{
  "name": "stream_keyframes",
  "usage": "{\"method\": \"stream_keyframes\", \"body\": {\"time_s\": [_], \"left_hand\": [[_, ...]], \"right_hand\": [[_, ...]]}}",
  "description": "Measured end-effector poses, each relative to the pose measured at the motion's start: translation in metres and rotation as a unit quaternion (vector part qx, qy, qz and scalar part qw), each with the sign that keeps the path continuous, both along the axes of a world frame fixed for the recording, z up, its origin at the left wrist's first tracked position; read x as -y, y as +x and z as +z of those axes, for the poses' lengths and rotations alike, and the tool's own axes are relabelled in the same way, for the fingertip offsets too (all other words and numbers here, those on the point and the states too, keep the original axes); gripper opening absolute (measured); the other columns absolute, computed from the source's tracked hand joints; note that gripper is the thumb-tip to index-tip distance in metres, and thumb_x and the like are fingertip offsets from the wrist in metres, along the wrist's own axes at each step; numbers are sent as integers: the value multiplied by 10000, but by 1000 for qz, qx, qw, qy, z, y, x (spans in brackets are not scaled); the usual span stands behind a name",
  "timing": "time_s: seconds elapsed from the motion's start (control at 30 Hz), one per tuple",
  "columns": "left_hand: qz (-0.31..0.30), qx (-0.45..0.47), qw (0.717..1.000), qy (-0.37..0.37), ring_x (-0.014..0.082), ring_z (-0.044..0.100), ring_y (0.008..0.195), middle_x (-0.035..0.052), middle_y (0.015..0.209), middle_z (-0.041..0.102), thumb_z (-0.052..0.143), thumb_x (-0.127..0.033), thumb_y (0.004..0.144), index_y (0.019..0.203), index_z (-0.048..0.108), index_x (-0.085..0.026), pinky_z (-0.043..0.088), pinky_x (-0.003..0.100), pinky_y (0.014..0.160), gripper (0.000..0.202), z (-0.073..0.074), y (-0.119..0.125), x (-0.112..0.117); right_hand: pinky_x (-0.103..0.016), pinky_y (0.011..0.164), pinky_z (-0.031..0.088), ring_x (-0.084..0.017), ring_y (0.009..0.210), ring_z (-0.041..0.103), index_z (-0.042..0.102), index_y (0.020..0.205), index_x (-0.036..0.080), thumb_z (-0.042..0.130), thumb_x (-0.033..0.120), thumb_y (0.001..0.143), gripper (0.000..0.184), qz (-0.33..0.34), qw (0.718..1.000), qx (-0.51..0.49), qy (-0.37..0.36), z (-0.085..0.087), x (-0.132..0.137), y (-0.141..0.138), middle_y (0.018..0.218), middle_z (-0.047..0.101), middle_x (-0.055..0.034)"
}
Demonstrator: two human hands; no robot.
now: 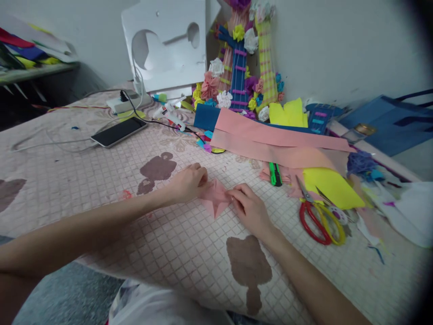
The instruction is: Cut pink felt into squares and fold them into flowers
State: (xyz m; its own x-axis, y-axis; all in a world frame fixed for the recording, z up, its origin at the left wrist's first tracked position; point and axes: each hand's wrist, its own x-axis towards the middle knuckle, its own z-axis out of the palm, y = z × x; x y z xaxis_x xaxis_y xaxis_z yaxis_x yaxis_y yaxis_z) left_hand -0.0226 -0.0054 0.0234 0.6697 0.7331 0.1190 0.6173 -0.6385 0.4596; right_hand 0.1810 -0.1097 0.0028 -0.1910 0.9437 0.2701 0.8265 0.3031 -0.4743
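Head view: left hand (pixel 187 183) and right hand (pixel 248 208) pinch pink paper (pixel 214 201) mid-fold on tabletop (pixel 189 253); next crease needs firm pressing.

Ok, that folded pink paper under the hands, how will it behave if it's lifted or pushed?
The pink paper looks thin and sharply creased, so it is probably very light and may partly spring open when released. Both the left hand and right hand press it flat, which suggests it is floppy. On the textured cloth it would likely drag, not slide.
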Motion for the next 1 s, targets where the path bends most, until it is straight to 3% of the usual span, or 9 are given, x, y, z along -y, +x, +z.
{"method": "stream_keyframes", "body": {"time_s": [0.13,0.27,0.33,0.47,0.53,0.6,0.7,0.83,1.0], "left_hand": [[-11,-2,1000,-30,132,520,657,24,750,573,569,-229,747,724,571,-146,387,254,594,85,4,13,-3],[-65,71,981,-166,104,520,594,-18,645,569,594,-215,702,729,549,-149,385,220,549,84,6,17,-13],[-114,109,960,-233,103,542,605,-17,655,583,621,-242,696,780,551,-147,408,214,548,144,6,21,-21],[-187,134,930,-287,106,564,639,-2,699,602,648,-251,692,845,555,-141,441,219,567,210,8,31,-31],[-165,150,943,-247,105,570,673,16,762,615,626,-232,722,857,557,-139,456,226,594,178,14,32,-30],[-104,170,966,-165,105,568,699,29,813,619,590,-214,762,842,559,-141,462,232,619,112,20,27,-23],[-50,175,982,-50,110,551,700,26,798,604,530,-206,828,811,557,-151,458,247,642,64,25,10,-2],[-147,124,980,48,178,540,884,59,908,586,564,-243,837,866,553,-165,454,323,780,84,15,-8,36],[-134,25,979,148,215,514,930,80,1017,559,573,-195,819,952,523,-158,416,360,786,147,-3,0,56]], "right_hand": [[-325,737,477,-187,881,573,596,1028,217,407,108,869,270,15,1000,-17,-4,4,1,1,989,554,-73],[-288,609,437,-157,701,554,561,939,216,444,189,876,136,-42,991,-120,-34,8,-3,4,820,581,-25],[-260,529,394,-130,583,510,523,891,218,499,261,861,58,-64,975,-194,-83,7,-7,6,701,550,20],[-227,517,389,-106,604,524,458,848,217,594,313,797,175,-38,929,-340,-140,0,-13,8,716,541,39],[-214,500,381,-91,579,514,444,843,217,609,298,780,194,-45,914,-378,-143,-3,-13,7,701,526,52],[-199,448,350,-70,501,473,431,831,222,610,293,777,200,-65,899,-405,-152,-3,-11,6,663,509,71],[-182,357,270,-59,401,409,423,801,225,603,314,784,202,-97,877,-435,-179,-1,-6,5,576,486,90],[-182,335,301,-76,387,440,446,815,220,608,346,780,208,-112,848,-475,-209,2,0,3,529,506,82],[-208,402,420,-104,500,545,468,836,216,617,335,739,214,-126,811,-522,-232,5,2,-2,627,547,52]]}}
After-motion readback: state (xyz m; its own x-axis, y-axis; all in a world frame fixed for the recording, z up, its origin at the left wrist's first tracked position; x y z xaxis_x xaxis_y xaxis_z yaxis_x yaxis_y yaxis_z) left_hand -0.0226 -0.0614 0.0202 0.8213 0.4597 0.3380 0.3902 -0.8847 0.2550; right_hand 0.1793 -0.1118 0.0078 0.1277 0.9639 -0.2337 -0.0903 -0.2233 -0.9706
